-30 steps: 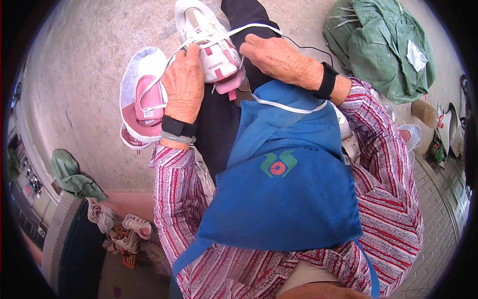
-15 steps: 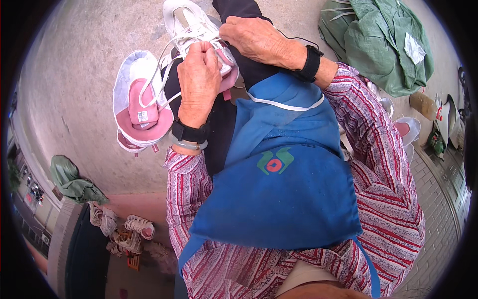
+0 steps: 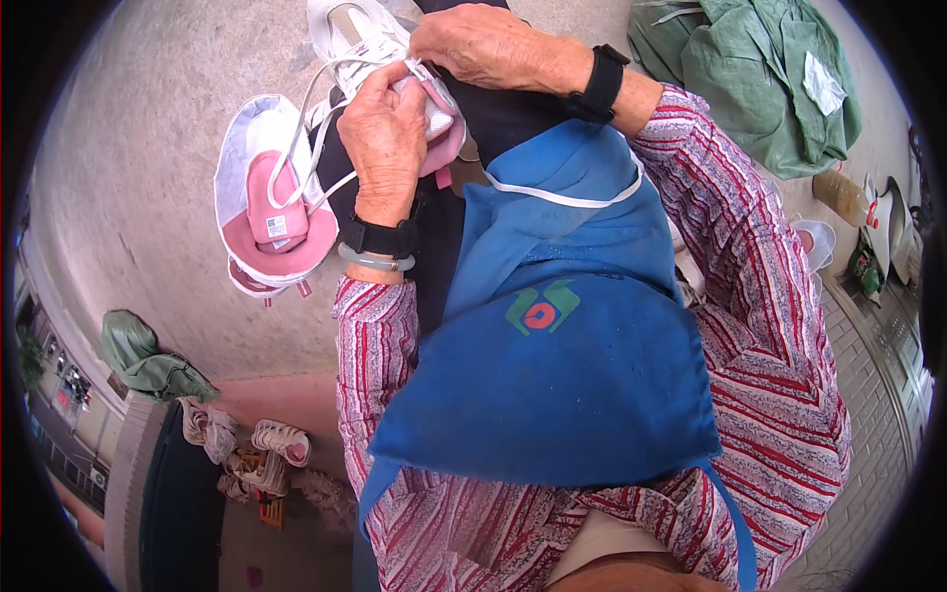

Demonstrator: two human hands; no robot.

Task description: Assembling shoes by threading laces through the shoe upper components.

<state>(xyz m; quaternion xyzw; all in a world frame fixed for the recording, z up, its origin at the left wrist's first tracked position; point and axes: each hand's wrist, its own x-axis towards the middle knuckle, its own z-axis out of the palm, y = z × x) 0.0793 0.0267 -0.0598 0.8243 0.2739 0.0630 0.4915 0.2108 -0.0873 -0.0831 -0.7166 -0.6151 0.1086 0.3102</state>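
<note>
A white and pink sneaker [image 3: 340, 30] rests over my dark-trousered legs, toe pointing away. My left hand [image 3: 385, 138] is closed in a pinch at its lacing edge, fingertips on the white shoelace [image 3: 301, 128]. My right hand [image 3: 483, 47] grips the same edge from the right, thumb and fingers meeting the left fingertips; exactly what lies between them is partly hidden. The lace loops out left of the sneaker and hangs over a second white and pink shoe [image 3: 237, 192], which has a pink insole [image 3: 274, 202] showing inside it.
A large green sack [image 3: 750, 84] stands at the far right, with a bottle of brownish liquid [image 3: 840, 197] near it. Several more shoes [image 3: 281, 442] are piled at the lower left below a green cloth bundle [image 3: 143, 355]. A blue apron [image 3: 552, 395] covers my lap.
Both hands have shifted slightly left and away from me, and the fingertips have come together at the lacing edge. The sneaker and the second shoe have moved a little left.
</note>
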